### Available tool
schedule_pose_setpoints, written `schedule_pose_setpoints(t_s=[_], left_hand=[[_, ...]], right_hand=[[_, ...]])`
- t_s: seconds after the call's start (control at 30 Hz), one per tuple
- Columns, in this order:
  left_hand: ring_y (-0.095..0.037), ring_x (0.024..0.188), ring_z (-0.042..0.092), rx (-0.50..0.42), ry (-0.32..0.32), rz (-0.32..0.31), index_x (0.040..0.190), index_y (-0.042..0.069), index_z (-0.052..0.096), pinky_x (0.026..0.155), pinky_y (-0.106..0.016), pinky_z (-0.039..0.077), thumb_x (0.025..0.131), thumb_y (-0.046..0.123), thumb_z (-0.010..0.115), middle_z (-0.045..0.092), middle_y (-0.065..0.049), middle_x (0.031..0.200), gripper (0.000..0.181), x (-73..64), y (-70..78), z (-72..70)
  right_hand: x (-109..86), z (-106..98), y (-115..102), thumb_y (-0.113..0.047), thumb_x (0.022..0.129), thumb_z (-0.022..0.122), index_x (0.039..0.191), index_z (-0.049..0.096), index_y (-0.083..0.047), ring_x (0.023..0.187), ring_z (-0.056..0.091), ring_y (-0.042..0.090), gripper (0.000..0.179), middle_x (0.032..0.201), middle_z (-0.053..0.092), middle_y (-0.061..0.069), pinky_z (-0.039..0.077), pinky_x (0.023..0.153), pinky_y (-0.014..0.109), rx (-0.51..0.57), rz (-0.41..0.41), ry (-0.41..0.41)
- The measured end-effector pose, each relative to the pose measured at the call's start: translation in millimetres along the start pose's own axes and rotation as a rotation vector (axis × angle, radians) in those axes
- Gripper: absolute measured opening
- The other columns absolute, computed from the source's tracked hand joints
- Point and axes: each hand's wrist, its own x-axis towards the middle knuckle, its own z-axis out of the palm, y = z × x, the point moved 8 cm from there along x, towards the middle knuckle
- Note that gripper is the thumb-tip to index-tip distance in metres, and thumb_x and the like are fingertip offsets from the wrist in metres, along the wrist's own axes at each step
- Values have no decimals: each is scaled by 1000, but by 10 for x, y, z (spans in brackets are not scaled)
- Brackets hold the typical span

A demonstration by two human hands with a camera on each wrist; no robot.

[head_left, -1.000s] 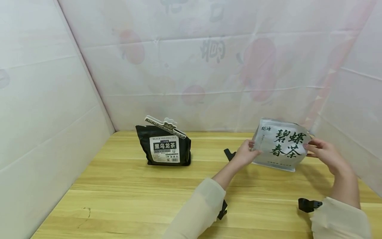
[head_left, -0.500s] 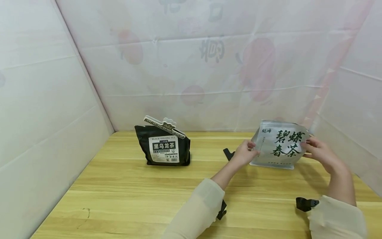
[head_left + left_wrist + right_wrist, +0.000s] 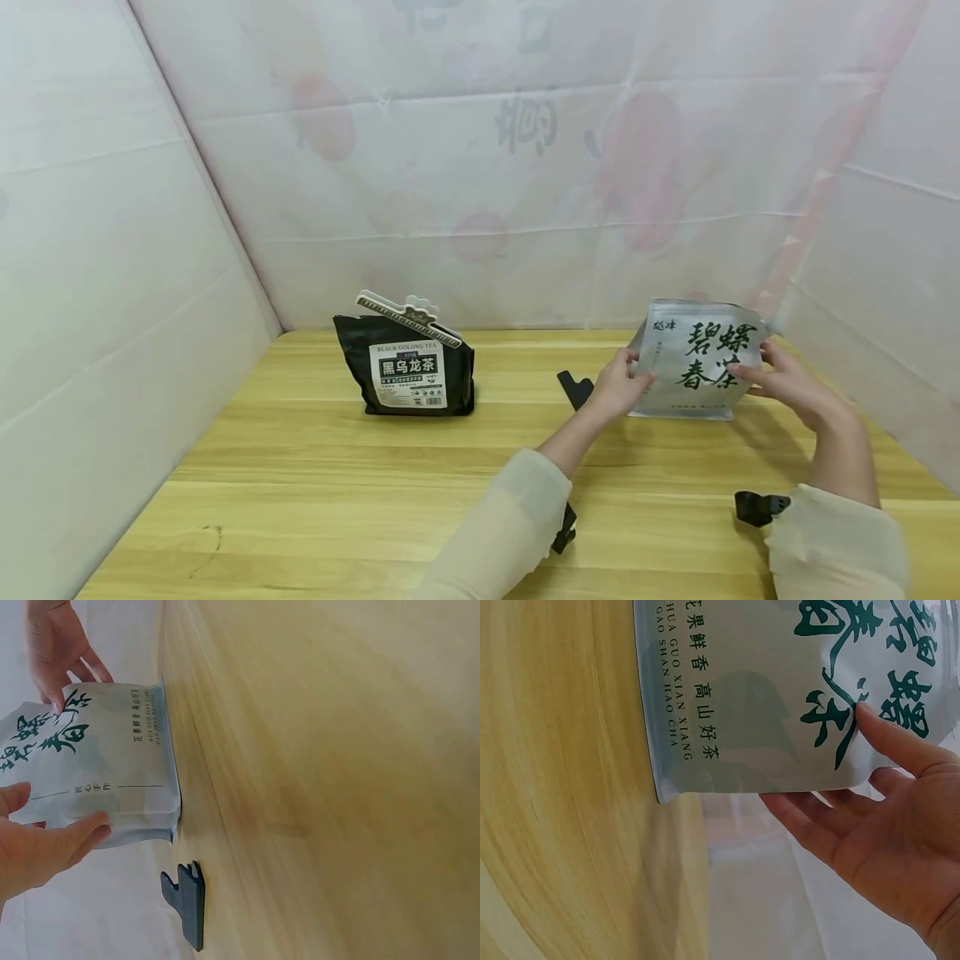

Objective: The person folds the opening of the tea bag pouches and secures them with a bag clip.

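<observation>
A silver-white tea bag (image 3: 690,367) with large green Chinese characters stands upright at the right rear of the table. My left hand (image 3: 621,385) holds its left side, the thumb on the front. The right hand (image 3: 791,383) grips the opposite side, its thumb (image 3: 892,739) across the printed front and the other fingers partly hidden behind the edge. In the left wrist view the bag's base meets the tabletop. Close to my left hand, a black clip (image 3: 191,907) lies on the wood.
To the left stands a black oolong tea bag (image 3: 356,367), with a white clip (image 3: 411,317) slanted across its top. Pale cloth walls (image 3: 420,183) enclose the wooden table (image 3: 337,500) at the back and sides.
The silver-white bag's bottom has levelled out from a slight tilt, and the bag has shifted a little left in view. My right hand has moved left, its thumb further onto the front.
</observation>
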Motion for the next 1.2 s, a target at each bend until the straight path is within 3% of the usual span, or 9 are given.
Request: schedule_pose_setpoints(t_s=[0.1, 0.33, 0.5, 0.57, 0.63, 0.73, 0.77, 0.97, 1.2], left_hand=[[-8, 69, 51, -13, 22, -8, 108, 11, 53, 58, -25, 43, 90, 21, 62, 57, -1, 91, 23, -3, -8, 1], [-9, 64, 48, -37, 60, -8, 105, 9, 54, 54, -25, 41, 89, 19, 62, 52, 2, 77, 20, -10, -9, -6], [-9, 65, 47, -33, 82, -12, 105, 9, 54, 55, -25, 41, 89, 19, 63, 51, 2, 80, 21, -5, -11, -15], [-10, 69, 47, -29, 108, -21, 105, 9, 53, 59, -25, 42, 88, 20, 64, 51, 1, 86, 23, -6, -12, -38], [-11, 74, 47, -31, 145, -34, 105, 10, 50, 63, -27, 43, 87, 22, 65, 51, 0, 91, 26, -10, -20, -71], [-13, 79, 49, -46, 207, -57, 108, 13, 44, 68, -28, 43, 86, 23, 66, 50, 1, 97, 33, -20, -38, -137], [-14, 82, 51, -52, 217, -65, 111, 14, 43, 69, -29, 44, 85, 24, 66, 52, 0, 100, 36, -24, -45, -156], [-22, 110, 51, 4, 204, -61, 137, 13, 37, 88, -36, 43, 88, 28, 63, 52, -8, 125, 58, -17, -51, -236], [-21, 105, 53, -16, 221, -63, 131, 12, 46, 87, -36, 43, 89, 24, 62, 56, -5, 119, 47, -16, -91, -326]], right_hand=[[3, -3, -17, -18, 97, 48, 138, 0, 13, 88, 39, -8, 71, 130, 15, 41, 50, 73, 30, 5, -32, 25], [5, 6, -26, -16, 97, 47, 138, 1, 14, 87, 38, -10, 69, 128, 17, 39, 50, 73, 31, -3, -43, 35], [3, 17, -53, -15, 96, 48, 138, 1, 14, 86, 39, -12, 70, 129, 16, 40, 50, 73, 30, 16, -55, 31], [6, 34, -74, -17, 96, 49, 140, -2, 11, 93, 45, -2, 72, 132, 13, 41, 50, 74, 33, 23, -51, 21], [17, 56, -92, -18, 96, 50, 141, -5, 8, 104, 48, 18, 75, 135, 8, 42, 49, 78, 40, 34, -42, 10], [34, 98, -104, -21, 97, 49, 140, -12, 6, 115, 34, 51, 80, 137, -2, 43, 43, 84, 51, 30, -11, -15], [38, 114, -109, -23, 97, 48, 139, -15, 7, 116, 28, 56, 82, 137, -7, 43, 40, 86, 54, 25, 2, -23], [80, 207, -171, -27, 97, 46, 134, -19, 13, 110, 36, 59, 84, 137, -13, 42, 31, 91, 61, -12, 33, -55], [129, 294, -215, -26, 97, 47, 136, -18, 12, 113, 32, 59, 84, 136, -11, 43, 34, 89, 59, 0, 19, -54]])
